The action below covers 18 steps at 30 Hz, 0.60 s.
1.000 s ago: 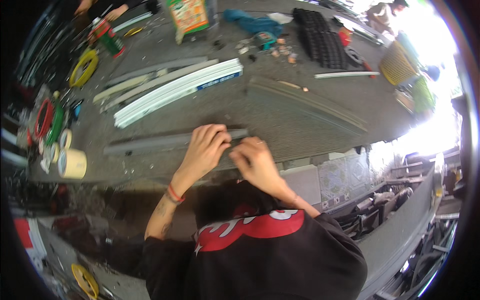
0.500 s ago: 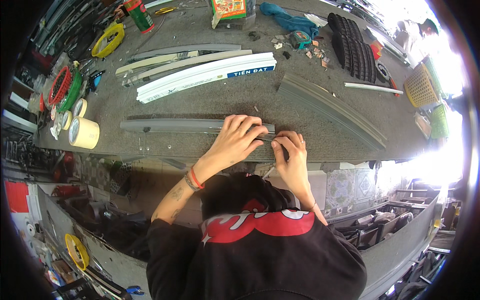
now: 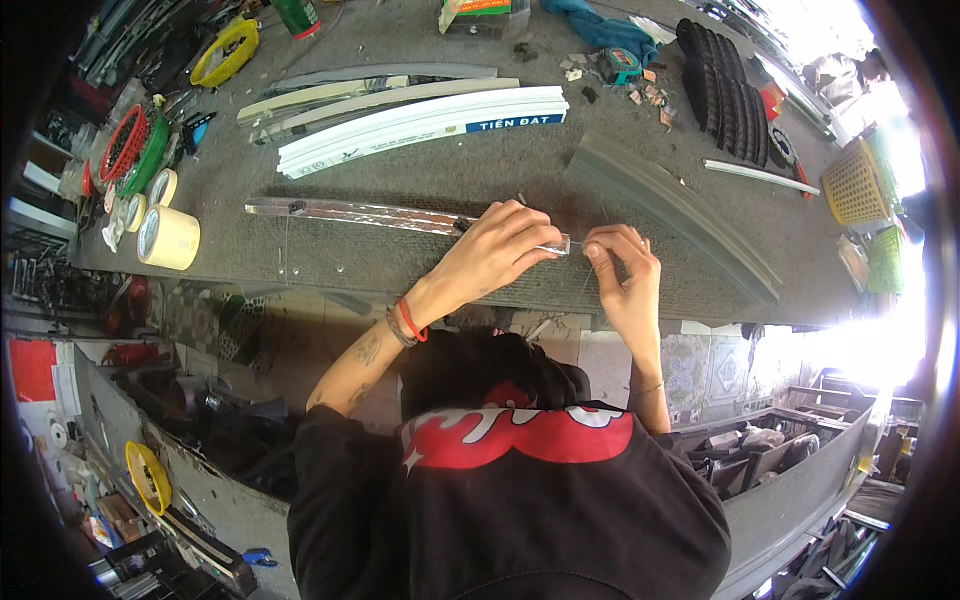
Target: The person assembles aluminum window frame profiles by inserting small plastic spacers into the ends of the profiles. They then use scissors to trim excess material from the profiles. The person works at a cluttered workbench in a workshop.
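Left hand (image 3: pixel 505 240): fingers grasp long, narrow, shiny brown-silver strip (image 3: pixel 370 214)
Right hand (image 3: pixel 627 262): fingers pinched, contents unclear
Strip end (image 3: pixel 564 246): probably being worked; next needs steadying

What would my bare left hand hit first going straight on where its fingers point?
Probably your bare right hand, just past the end of the long, narrow, brown-and-silver strip your left hand holds, though depth is unclear.

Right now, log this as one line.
left hand: holding long strip; right hand: beside strip's right end; white profile bundle: beyond strip
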### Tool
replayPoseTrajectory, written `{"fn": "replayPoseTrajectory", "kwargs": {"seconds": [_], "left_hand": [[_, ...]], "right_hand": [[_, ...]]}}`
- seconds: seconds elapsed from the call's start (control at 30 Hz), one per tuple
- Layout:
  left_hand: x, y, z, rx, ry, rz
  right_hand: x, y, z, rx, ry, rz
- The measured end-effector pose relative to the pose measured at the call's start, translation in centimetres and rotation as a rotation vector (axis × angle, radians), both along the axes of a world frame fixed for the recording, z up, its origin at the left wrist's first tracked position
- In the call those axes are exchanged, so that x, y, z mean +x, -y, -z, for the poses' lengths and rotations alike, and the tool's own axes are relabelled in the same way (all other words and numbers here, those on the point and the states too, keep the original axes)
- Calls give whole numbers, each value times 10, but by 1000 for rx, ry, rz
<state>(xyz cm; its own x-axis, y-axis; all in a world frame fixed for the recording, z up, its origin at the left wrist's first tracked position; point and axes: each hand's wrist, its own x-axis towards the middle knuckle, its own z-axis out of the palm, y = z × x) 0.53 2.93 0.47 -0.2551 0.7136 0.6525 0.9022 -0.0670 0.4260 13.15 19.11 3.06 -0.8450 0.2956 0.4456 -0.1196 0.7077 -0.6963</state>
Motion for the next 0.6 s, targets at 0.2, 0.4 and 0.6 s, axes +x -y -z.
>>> {"fn": "replayPoseTrajectory", "kwargs": {"seconds": [0.2, 0.4, 0.6], "left_hand": [[-3, -4, 9, -11, -60, -13], [1, -5, 11, 29, -14, -40], [4, -5, 8, 16, -32, -70]], "right_hand": [[-6, -23, 0, 349, 7, 33], [-31, -62, -5, 766, 88, 328], [-8, -71, -27, 622, 170, 127]]}}
